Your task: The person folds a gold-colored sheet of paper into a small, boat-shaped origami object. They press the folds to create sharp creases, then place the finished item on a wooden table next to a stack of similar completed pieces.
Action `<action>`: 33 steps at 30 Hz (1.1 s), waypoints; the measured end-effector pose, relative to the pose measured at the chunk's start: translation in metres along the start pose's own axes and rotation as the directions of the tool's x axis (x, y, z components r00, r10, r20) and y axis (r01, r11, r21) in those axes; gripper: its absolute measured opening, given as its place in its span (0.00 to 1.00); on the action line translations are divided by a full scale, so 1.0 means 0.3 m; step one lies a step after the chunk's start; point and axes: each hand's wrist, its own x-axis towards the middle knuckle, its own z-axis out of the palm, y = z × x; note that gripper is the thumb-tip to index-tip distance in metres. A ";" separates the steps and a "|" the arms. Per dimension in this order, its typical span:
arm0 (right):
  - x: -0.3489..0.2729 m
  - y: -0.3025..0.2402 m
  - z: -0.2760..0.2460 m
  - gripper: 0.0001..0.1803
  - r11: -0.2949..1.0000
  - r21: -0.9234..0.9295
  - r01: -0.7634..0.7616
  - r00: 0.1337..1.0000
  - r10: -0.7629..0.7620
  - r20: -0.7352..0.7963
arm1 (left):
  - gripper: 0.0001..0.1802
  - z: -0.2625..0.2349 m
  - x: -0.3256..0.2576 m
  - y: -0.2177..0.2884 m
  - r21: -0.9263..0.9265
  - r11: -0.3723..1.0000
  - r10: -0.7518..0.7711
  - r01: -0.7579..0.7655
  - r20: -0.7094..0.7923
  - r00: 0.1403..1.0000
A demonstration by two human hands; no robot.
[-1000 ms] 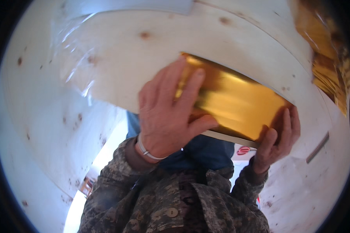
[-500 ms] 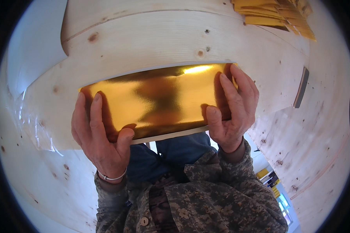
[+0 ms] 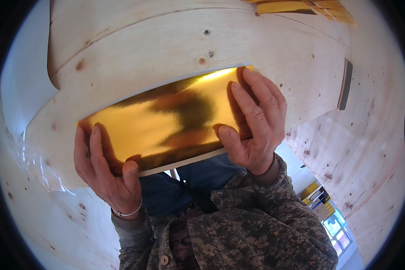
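A shiny gold foil sheet (image 3: 135, 132), long and rectangular, lies slightly slanted in front of me. Pale layers show along its far and near edges. On its left end rests my left hand (image 3: 108, 168), fingers apart, with the thumb by the near edge and a fingertip at the far corner. My right hand (image 3: 258, 119) is spread over the right end, its fingertips near the far corner and its thumb on the foil. Both hands press from above, and neither is wrapped round the sheet. Whatever lies under the sheet is mostly hidden.
The knotted wooden tabletop (image 3: 144, 58) surrounds the sheet. Gold envelope-like pieces (image 3: 285, 6) lie at the far right. A large white sheet (image 3: 27, 67) and crinkled clear plastic (image 3: 38, 162) are at the left. A dark grey bar (image 3: 345, 85) sits at the right.
The whole view has tilted, so the sheet's left end sits lower and its right end higher. My hands keep the same places on the foil.
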 end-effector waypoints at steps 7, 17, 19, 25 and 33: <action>0.002 0.000 -0.003 0.30 1.000 0.010 -0.006 1.000 0.006 0.009 | 0.45 -0.011 0.002 0.006 0.057 0.998 0.004 -0.005 0.021 1.000; 0.005 -0.002 -0.004 0.30 1.000 0.014 -0.006 1.000 0.006 0.020 | 0.46 -0.013 0.005 0.004 0.064 0.998 0.015 -0.016 0.017 1.000; 0.006 -0.002 -0.002 0.30 1.000 0.017 -0.001 1.000 0.001 0.011 | 0.47 -0.015 0.006 0.006 0.065 0.998 0.014 -0.015 0.022 1.000; 0.005 0.002 0.000 0.30 1.000 0.013 0.000 1.000 0.000 0.012 | 0.47 -0.017 0.005 0.008 0.065 0.998 0.006 -0.008 0.031 0.999; 0.010 -0.003 0.001 0.31 1.000 0.003 -0.009 1.000 0.009 0.022 | 0.48 -0.016 0.004 0.001 0.055 0.998 -0.006 0.004 0.030 1.000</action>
